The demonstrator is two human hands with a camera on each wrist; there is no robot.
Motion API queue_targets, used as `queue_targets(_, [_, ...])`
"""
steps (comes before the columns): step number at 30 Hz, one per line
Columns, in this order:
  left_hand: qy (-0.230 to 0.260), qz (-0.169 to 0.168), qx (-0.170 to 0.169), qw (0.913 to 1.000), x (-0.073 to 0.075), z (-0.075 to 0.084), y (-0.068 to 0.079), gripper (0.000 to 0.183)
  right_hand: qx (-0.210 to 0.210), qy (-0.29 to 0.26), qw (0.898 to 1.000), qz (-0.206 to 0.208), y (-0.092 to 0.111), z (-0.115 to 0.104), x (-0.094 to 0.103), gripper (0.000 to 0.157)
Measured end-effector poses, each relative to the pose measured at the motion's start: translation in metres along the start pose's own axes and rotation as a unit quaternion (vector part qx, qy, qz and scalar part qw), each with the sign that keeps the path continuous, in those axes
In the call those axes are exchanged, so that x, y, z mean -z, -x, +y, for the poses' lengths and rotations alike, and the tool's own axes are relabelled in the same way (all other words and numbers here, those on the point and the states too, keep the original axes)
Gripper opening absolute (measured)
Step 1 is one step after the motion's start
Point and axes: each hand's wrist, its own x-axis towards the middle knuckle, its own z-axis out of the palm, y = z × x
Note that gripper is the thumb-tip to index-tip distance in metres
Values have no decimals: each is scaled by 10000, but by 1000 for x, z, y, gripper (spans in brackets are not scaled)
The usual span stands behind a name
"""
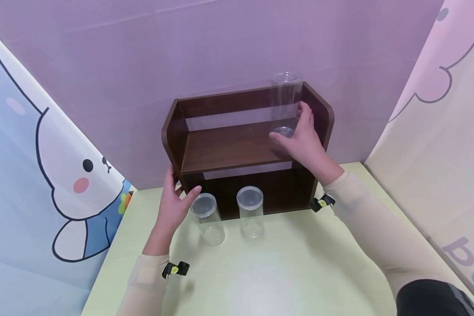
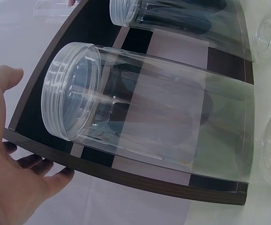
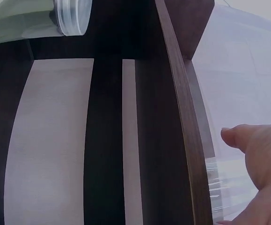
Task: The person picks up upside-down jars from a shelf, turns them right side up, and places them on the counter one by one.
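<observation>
Clear jars: three. Held jar at upper right of the head frame, over the right end of the upper board of the brown shelf unit; cannot tell whether its base touches the board. Left jar and middle jar upright on the pale table, lower centre, apart from each other, just in front of the unit; one grey-clear lid on each.

Shelf unit: one, two boards, two side panels. Black wrist devices: two, one at each cuff.

Hands: two. Right hand, upper right, thumb and fingers curved round the held jar. Left hand, left of centre, thumb spread wide, fingers against the unit's left side panel; has hold of no jar.

By view: in the head frame the left thumb overlaps the left jar's lid edge; left wrist view shows a gap between them, thumb at left edge of frame, fingertips at the panel's outer side, lower left. Right wrist view shows the right thumb at far right, ribbed clear plastic beside the board, lower right, and only one lidded jar, cut off at upper left.
</observation>
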Motion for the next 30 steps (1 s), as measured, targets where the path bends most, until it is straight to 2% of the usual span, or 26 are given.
queue_targets(14, [-40, -36, 4, 10000, -2, 0, 0, 92, -335, -637, 9973, -141, -24, 6, -2, 113])
queue_targets(25, [-56, -44, -21, 10000, -2, -1, -1, 91, -349, -693, 9969, -119, -22, 3, -1, 110])
queue_targets(30, [-62, -34, -26, 10000, -1, 0, 0, 90, -197, -788, 9966, -139, -16, 0, 0, 109])
